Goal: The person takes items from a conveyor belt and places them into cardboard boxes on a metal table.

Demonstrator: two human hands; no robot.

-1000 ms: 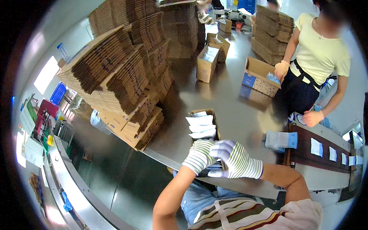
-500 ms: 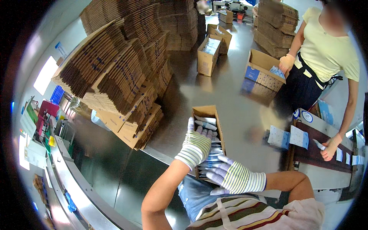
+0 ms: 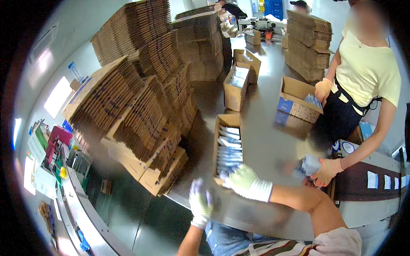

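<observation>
An open cardboard box point(image 3: 217, 147) stands on the table before me, holding a row of several blue-and-white packets point(image 3: 230, 143). My right hand point(image 3: 250, 182), in a striped knit glove, is on the near end of this box, its fingers bent over the edge and its fingertips blurred. My left hand point(image 3: 200, 202), gloved alike, hangs apart from the box by the table's near edge, fingers stretched upward with nothing seen in them; motion smears it somewhat.
Tall stacks of flattened cartons point(image 3: 128, 102) stand at the left. Another packet-filled box point(image 3: 234, 96) is farther back. At the right a co-worker's hand point(image 3: 329, 171) holds packets above a conveyor belt point(image 3: 354, 181); the other is at a partly filled box point(image 3: 294, 109).
My left hand has left the packets and moved back toward me. The box now sits farther away, my right hand at its near end. The co-worker's hand has gathered packets off the belt.
</observation>
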